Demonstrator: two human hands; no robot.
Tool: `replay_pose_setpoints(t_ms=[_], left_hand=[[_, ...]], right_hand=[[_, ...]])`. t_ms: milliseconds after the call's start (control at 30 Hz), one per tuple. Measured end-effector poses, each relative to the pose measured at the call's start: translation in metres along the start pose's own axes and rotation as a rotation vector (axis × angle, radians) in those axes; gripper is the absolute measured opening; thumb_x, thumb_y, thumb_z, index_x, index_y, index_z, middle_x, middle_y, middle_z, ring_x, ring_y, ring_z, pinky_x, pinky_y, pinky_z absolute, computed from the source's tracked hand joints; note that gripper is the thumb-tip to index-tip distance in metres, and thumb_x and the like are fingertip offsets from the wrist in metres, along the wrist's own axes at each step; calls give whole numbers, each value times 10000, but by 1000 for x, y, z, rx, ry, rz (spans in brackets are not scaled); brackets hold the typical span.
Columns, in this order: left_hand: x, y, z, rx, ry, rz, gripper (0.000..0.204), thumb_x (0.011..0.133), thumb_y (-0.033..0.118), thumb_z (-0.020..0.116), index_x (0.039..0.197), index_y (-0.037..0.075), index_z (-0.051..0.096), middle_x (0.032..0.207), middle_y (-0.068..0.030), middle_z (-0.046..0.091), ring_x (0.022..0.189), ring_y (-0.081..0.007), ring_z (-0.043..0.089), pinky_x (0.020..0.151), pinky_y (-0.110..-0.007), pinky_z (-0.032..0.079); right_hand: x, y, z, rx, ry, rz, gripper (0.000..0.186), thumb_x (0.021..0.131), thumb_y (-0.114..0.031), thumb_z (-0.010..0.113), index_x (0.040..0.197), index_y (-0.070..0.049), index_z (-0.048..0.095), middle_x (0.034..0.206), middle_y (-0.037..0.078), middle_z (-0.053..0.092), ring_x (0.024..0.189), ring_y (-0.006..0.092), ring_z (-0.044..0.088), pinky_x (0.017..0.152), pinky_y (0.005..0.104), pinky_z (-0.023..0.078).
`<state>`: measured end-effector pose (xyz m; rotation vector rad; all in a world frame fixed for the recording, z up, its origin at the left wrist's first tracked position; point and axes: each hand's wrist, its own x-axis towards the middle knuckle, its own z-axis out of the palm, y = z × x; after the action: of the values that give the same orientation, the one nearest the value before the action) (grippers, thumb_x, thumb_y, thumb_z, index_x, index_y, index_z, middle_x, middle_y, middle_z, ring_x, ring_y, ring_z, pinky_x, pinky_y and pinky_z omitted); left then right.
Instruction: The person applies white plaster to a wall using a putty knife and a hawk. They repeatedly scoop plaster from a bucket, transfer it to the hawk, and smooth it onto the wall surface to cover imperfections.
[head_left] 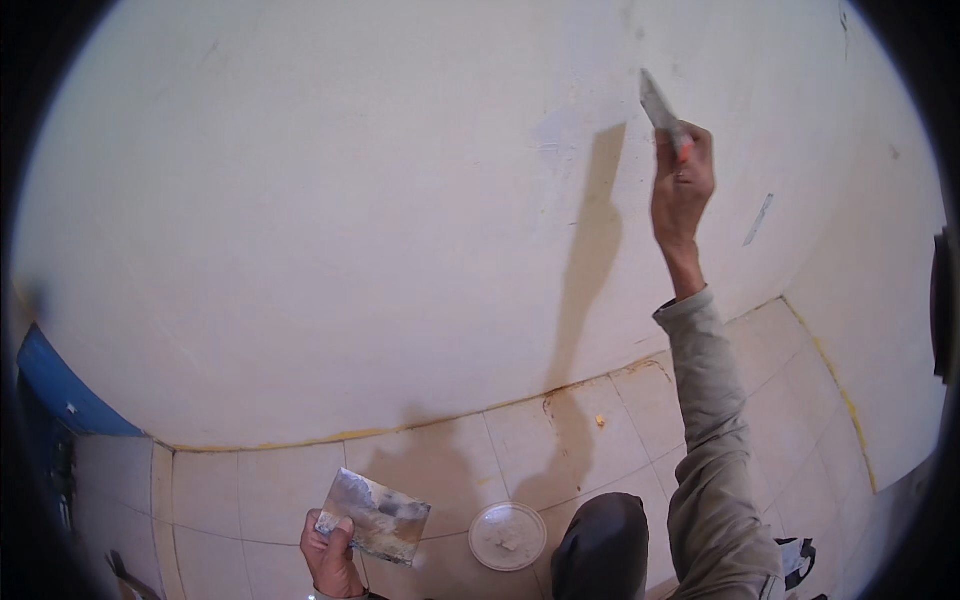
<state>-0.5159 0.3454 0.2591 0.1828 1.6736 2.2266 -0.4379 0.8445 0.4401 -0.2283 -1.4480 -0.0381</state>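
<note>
My right hand, its arm reaching up in a grey-green sleeve, grips a putty knife by its reddish handle. The blade points up and to the left in front of the pale wall; I cannot tell whether it touches the surface. Low on the left, my left hand pinches a flat rectangular plate smeared with grey and whitish paste, the thumb lying on top. Bluish-white patches and small marks show on the wall left of the knife, where the shadow of my arm falls.
Beside my dark-clothed knee a round whitish lid with some residue lies on the tiled floor. A yellow strip follows the wall's foot. A blue panel stands at far left, and a dark-and-white item lies at lower right.
</note>
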Motion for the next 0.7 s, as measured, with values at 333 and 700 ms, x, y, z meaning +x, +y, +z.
replay_pose_setpoints(t_ms=[333, 700], left_hand=[[-5, 15, 3, 62, -46, -136, 226, 873, 67, 625, 1091, 26, 581, 1041, -50, 633, 955, -146, 580, 864, -294, 461], [-3, 29, 14, 28, -79, -58, 168, 802, 42, 620, 915, 50, 496, 857, -19, 568, 764, -92, 529, 734, -233, 433]], right_hand=[[-46, 18, 51, -747, -273, -484, 652, 745, 14, 612, 1380, -4, 463, 1193, 90, 499, 986, 254, 518, 745, 320, 485], [-71, -12, -8, -216, -571, 49, 522, 788, 30, 609, 1298, -46, 535, 1143, 146, 546, 1065, 307, 539, 807, 401, 494]])
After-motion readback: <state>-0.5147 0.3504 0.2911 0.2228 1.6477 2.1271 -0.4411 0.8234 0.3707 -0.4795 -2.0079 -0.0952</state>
